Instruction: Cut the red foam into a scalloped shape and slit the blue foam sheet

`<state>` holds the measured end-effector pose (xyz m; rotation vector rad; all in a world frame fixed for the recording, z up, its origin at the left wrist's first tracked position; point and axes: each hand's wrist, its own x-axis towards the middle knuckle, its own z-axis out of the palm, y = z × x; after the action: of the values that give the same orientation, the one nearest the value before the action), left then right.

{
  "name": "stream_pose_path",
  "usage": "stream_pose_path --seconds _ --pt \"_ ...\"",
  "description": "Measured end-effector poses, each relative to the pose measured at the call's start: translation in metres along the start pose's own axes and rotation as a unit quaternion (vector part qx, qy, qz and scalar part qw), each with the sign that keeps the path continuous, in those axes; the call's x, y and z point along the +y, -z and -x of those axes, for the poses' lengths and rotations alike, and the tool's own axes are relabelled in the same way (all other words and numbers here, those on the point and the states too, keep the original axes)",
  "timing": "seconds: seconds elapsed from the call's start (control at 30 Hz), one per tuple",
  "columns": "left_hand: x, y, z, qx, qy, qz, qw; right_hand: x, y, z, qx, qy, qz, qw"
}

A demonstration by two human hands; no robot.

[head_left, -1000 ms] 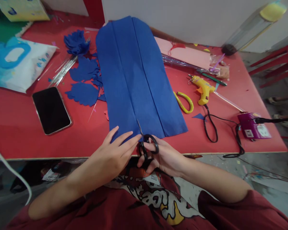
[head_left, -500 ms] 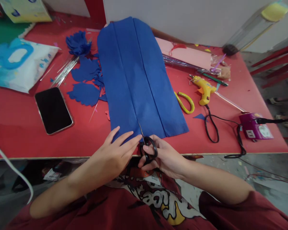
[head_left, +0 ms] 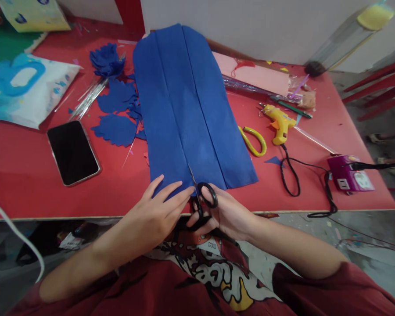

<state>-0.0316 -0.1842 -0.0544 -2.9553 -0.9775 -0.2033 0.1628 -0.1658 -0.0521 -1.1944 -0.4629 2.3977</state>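
Watching from my end, I take the black scissors [head_left: 200, 210] as the centre of my dial. My right hand [head_left: 224, 213], at four o'clock, is closed around their handles, thumb in the upper loop. The blades point to eleven and lie at the near edge of the blue sheet [head_left: 187, 109]; I cannot tell whether one runs underneath. The sheet stretches away towards twelve, rounded at its far end, with two long lines running along it. My left hand [head_left: 163, 208], at nine, rests palm down with fingers spread, the tips on the sheet's near left corner, and grips nothing that I can see.

On the red counter [head_left: 125, 197], a phone [head_left: 73, 152] lies between nine and ten, with blue jagged-edged pieces [head_left: 115, 129] at ten, just beside the sheet. At two, a yellow handle [head_left: 264, 146] shows at the sheet's edge, the rest of it hidden, and a yellow glue gun [head_left: 279, 123] lies beyond. A purple socket box [head_left: 339, 169] sits at three.
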Motion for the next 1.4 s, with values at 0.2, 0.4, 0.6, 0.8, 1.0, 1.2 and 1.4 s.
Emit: stream_pose_path --seconds 0.2,0.4,0.6,0.8,1.0,1.2,1.4 --pt "0.0000 0.0016 -0.0006 0.006 -0.002 0.001 1.000 0.0003 0.0000 -0.0019 0.008 0.008 0.003 1.000" --pt "0.0005 0.0036 -0.0008 -0.008 -0.002 -0.010 1.000 0.0011 -0.0002 -0.0020 0.014 0.020 0.011 1.000" --pt "0.0001 0.0036 -0.0011 -0.020 0.001 -0.007 1.000 -0.0024 -0.0027 -0.0015 0.018 0.012 0.014 1.000" --pt "-0.0007 -0.0001 -0.0007 -0.010 -0.001 -0.003 1.000 -0.0053 -0.0027 -0.0027 0.020 0.017 0.024 0.999" --pt "-0.0003 -0.0002 -0.0010 -0.004 0.010 0.000 1.000 -0.0020 0.0001 -0.0040 0.017 0.022 0.024 0.999" --pt "-0.0001 0.0011 0.0011 -0.011 0.007 0.002 1.000 -0.0037 -0.0021 -0.0018 0.015 0.021 0.025 0.999" --pt "-0.0001 0.0019 0.0015 -0.011 -0.004 0.003 1.000 -0.0080 -0.0031 -0.0032 -0.011 0.006 0.035 0.999"
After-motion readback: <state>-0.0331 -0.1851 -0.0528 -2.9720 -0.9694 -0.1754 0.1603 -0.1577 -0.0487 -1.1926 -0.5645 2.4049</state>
